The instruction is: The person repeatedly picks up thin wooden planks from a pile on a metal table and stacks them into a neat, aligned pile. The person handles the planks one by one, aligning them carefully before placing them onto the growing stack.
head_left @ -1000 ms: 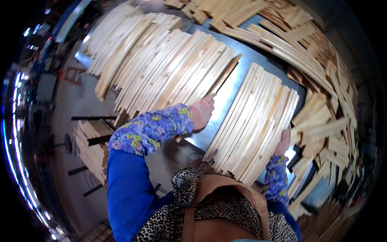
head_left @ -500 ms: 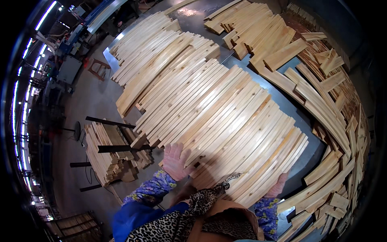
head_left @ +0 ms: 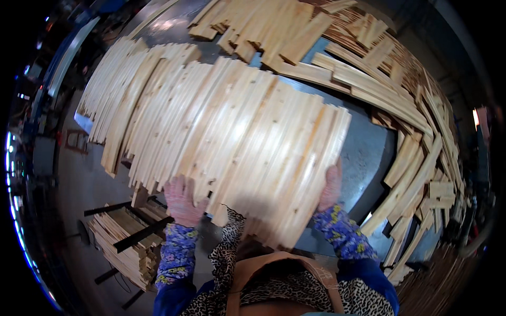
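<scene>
A wide row of pale wooden strips (head_left: 237, 131) lies side by side in front of me, with knots showing in several. Fingers spread, my left hand (head_left: 184, 203) rests against the near ends of the strips toward the left. My right hand (head_left: 330, 187) presses along the outer side of the rightmost strip, its fingers stretched out and partly turned from sight. Both hands wear thin pinkish coverings below floral sleeves. A small dark mark or gap (head_left: 211, 183) shows at the near ends, right of my left hand.
The strips lie on a grey metal table (head_left: 363, 152). Thicker boards (head_left: 263, 26) are stacked at the far side. Loose offcuts (head_left: 406, 184) heap along the right. At lower left, a rack with dark bars (head_left: 142, 235) holds more strips. A small stool (head_left: 76, 141) stands on the floor.
My view has swung right, so the strips appear farther left. My right hand has come further into view along the right side of the row. My left hand stays at the near ends.
</scene>
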Demonstrator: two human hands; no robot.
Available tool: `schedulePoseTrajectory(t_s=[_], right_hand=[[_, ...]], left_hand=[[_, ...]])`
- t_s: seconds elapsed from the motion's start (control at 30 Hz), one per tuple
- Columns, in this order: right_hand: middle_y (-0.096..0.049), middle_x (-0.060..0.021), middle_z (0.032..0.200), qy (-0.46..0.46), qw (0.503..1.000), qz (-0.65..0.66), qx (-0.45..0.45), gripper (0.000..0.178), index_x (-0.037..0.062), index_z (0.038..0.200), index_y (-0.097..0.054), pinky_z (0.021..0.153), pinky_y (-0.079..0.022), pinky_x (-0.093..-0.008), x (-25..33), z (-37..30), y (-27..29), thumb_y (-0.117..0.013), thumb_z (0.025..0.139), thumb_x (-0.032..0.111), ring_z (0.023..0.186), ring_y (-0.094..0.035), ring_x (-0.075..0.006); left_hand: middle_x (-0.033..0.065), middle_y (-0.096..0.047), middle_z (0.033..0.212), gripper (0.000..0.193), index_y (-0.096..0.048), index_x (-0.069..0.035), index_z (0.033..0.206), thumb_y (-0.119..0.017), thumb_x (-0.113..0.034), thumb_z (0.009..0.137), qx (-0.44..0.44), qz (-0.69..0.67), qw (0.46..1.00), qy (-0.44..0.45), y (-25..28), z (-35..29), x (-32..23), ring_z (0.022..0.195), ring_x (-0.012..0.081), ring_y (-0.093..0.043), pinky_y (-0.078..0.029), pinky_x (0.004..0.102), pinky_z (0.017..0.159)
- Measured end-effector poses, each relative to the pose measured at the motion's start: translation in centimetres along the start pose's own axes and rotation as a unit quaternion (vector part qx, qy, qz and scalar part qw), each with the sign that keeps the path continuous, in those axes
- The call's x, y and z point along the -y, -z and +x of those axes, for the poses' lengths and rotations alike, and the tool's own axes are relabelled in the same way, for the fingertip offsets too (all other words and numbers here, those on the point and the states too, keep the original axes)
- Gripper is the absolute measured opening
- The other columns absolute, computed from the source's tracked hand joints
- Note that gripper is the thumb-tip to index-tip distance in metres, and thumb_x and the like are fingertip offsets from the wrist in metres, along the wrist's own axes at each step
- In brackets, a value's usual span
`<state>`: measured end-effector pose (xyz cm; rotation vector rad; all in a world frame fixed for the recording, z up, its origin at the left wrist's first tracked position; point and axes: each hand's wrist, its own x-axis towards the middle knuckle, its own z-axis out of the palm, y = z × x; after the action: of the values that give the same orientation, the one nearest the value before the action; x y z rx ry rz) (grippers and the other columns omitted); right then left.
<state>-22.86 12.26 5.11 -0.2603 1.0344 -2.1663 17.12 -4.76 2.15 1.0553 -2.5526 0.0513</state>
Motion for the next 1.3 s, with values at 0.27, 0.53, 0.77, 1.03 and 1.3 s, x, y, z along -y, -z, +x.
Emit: schedulePoseTrajectory(t_s=[0.27, 0.53, 0.77, 1.03, 1.3], right_hand=[[-0.057, -0.0217, 0.151, 0.054, 0.987, -0.136, -0.073, 0.070, -0.0053, 0.159, -0.044, 0.115, -0.048, -0.0431, -5.8, 1.3, 4.3, -0.066, 0.107, 0.036, 0.139, -0.055, -0.0307], [-0.068, -0.0298, 0.133, 0.003, 0.644, -0.749, 0.154, 0.071, 0.0059, 0.155, -0.056, 0.116, -0.047, -0.0522, 8.2, 11.5, 9.8, -0.068, 0.099, 0.049, 0.130, -0.061, -0.0470], [-0.065, -0.0243, 0.139, 0.064, 0.475, -0.849, 0.223, 0.094, 0.0107, 0.158, -0.049, 0.109, -0.052, -0.0530, 23.5, 36.8, 8.2, -0.080, 0.083, 0.058, 0.132, -0.062, -0.0413], [-0.051, -0.0204, 0.159, 0.118, 0.323, -0.882, 0.323, 0.100, 0.0185, 0.163, -0.044, 0.118, -0.045, -0.0532, 24.1, 33.5, 13.1, -0.088, 0.076, 0.043, 0.143, -0.054, -0.0388], [-0.071, -0.0226, 0.127, 0.134, 0.438, -0.848, 0.266, 0.077, 0.0141, 0.154, -0.053, 0.105, -0.055, -0.0478, 34.2, 27.8, 14.0, -0.080, 0.083, 0.024, 0.119, -0.068, -0.0412]], left_hand=[[0.0226, -0.064, 0.120, 0.065, -0.067, 0.001, 0.120, -0.086, -0.040, 0.073, -0.018, -0.149, 0.989, -0.010, 3.5, 8.5, -14.5, 0.120, 0.0445, -0.058, -0.042, 0.0579, 0.109], [0.0232, -0.050, 0.148, 0.084, -0.054, -0.002, 0.145, -0.084, -0.033, 0.074, 0.177, -0.055, 0.982, -0.023, -1.6, 7.9, -32.0, 0.142, 0.0442, -0.043, -0.027, 0.0631, 0.124], [0.0245, -0.050, 0.143, 0.079, -0.056, -0.001, 0.139, -0.082, -0.029, 0.070, 0.239, -0.094, 0.966, -0.005, -0.3, 10.2, -33.1, 0.134, 0.0470, -0.047, -0.032, 0.0621, 0.118], [0.0254, -0.053, 0.143, 0.083, -0.057, -0.002, 0.139, -0.080, -0.033, 0.065, 0.199, -0.097, 0.975, 0.010, -1.4, 8.6, -32.9, 0.133, 0.0506, -0.049, -0.033, 0.0671, 0.119], [0.0207, -0.052, 0.143, 0.085, -0.056, -0.002, 0.141, -0.083, -0.029, 0.065, 0.152, -0.061, 0.986, -0.031, -1.6, 9.0, -33.3, 0.133, 0.0428, -0.049, -0.031, 0.0615, 0.121]])
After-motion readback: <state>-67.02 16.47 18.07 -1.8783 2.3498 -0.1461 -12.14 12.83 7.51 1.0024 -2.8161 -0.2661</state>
